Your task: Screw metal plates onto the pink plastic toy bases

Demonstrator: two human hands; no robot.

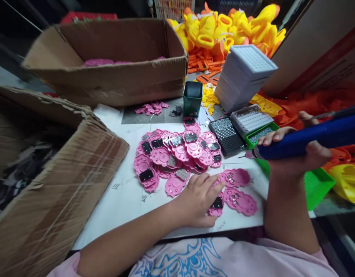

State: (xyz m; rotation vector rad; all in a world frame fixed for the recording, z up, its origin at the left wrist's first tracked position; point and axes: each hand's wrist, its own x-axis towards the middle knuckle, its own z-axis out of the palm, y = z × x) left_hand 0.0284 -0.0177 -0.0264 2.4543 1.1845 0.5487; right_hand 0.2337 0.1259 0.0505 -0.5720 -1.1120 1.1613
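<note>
My left hand [196, 196] rests on the white work surface with its fingers and thumb around a pink plastic casing [216, 207] that has a black cover, partly hidden by the hand. Just right of it lie two open pink casing halves [240, 201] with small metal parts in them. In my right hand [316, 154] is a blue electric screwdriver [298, 137], held almost level, its thin bit pointing left above the table near the screw tray [228, 134]. Beyond my left hand spreads a pile of pink casings [177, 148] with black or silvery covers.
Cardboard boxes stand at the left [65, 181] and back [116, 82]. A dark green cup [193, 99], a tall stack of white trays [243, 77] and a green scoop-like tray [318, 186] surround the work area. Yellow rubbery toys [223, 30] heap up behind.
</note>
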